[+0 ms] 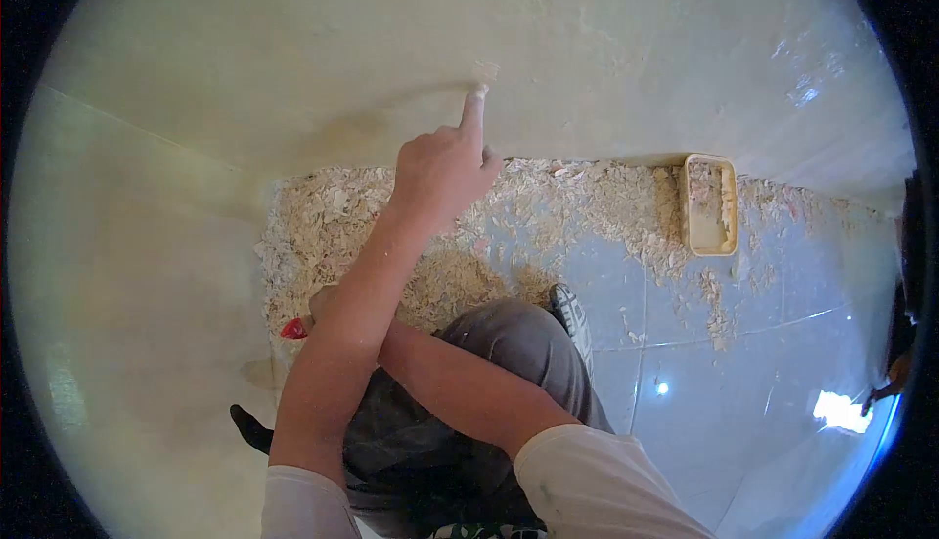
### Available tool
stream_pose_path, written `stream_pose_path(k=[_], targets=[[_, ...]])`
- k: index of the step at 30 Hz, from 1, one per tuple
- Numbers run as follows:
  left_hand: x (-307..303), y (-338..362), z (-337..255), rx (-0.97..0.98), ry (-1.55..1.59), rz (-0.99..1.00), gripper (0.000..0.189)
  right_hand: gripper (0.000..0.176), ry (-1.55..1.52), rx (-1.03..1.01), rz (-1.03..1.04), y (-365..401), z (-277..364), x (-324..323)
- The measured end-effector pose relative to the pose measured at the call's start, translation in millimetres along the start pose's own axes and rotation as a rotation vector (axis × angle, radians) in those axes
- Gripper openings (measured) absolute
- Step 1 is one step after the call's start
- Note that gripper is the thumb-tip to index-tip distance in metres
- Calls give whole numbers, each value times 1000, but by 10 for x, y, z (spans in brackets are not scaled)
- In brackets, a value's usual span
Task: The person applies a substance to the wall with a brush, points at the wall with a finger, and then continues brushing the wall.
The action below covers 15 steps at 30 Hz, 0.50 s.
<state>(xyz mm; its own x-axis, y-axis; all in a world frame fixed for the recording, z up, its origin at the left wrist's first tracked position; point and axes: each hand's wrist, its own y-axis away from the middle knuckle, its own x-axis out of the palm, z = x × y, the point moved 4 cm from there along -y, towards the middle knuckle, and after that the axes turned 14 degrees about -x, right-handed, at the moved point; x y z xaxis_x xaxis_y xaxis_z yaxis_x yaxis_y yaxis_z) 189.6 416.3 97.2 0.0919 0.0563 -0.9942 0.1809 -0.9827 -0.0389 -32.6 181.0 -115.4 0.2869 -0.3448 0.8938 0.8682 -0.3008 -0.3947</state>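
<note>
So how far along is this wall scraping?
Done, apparently: pale flakes heaped on the floor along the wall base. In hand: the left hand presses a fingertip to a rough patch. The right hand is mostly hidden beside a red object. Left: rough marks further right, flakes unswept.

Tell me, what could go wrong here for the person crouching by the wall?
The flakes littering the glossy floor tiles could slide under the shoe when the person rises. The left hand, pressing a bare finger on the rough wall patch, might scrape skin.
</note>
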Motion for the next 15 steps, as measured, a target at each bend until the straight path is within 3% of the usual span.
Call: stream_pose_path(k=[2, 7, 9, 13, 15], targets=[[40, 31, -3, -10, 9, 20, 66, 29, -151, 29, -65, 22, 49, 35], [45, 115, 24, 3, 74, -30, 44, 30, 1558, 369, -184, 385, 1303, 936], [24, 119, 29, 41, 98, -30, 30, 28, 1645, 382, -149, 343, 1323, 995], [-74, 163, 30, 86, 133, -79, 27, 24, 1805, 342, -104, 326, 1444, 1201], [-126, 177, 8, 52, 83, -114, 34, 23, 1838, 377, -121, 267, 1175, 847]])
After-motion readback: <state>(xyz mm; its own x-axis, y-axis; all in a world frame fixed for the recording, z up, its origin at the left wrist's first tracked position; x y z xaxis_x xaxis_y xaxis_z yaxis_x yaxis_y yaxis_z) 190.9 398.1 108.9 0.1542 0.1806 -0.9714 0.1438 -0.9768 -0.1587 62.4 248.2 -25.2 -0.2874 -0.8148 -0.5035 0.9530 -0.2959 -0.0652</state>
